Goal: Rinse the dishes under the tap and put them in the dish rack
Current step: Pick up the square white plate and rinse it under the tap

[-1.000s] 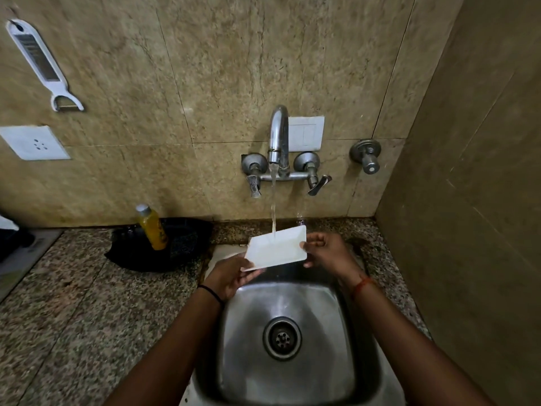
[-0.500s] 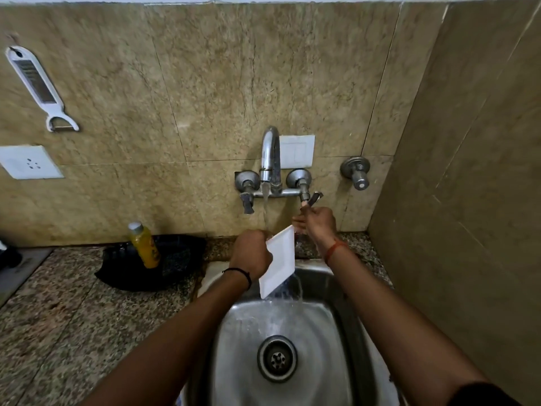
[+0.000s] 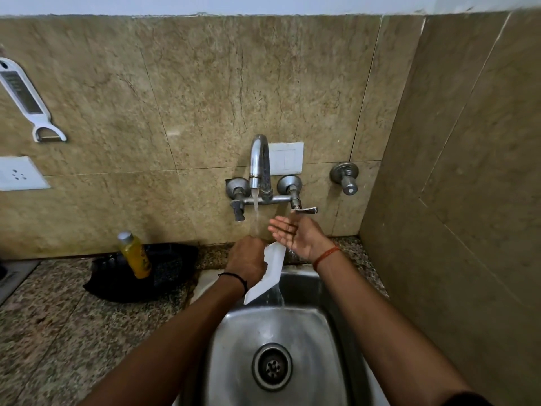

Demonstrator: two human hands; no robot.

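Note:
A white rectangular plate point(image 3: 271, 269) is tilted steeply on edge over the steel sink point(image 3: 314, 323), and water runs off its lower end. My left hand point(image 3: 248, 259) grips its upper left edge, right under the stream from the tap point(image 3: 259, 165). Beside the plate, my right hand point(image 3: 295, 234) hovers palm up with straight fingers, just below the tap's right lever point(image 3: 304, 210), holding nothing. No dish rack is in view.
A yellow bottle point(image 3: 134, 254) stands on a black pan point(image 3: 140, 273) on the granite counter point(image 3: 73, 332) left of the sink. A peeler point(image 3: 27, 101) and a socket point(image 3: 19, 173) are on the back wall. A tiled side wall closes the right.
The plate went from flat under the stream to steeply tilted. My right hand let go of it, reached the tap lever, and now hangs open below it. The view tilted upward.

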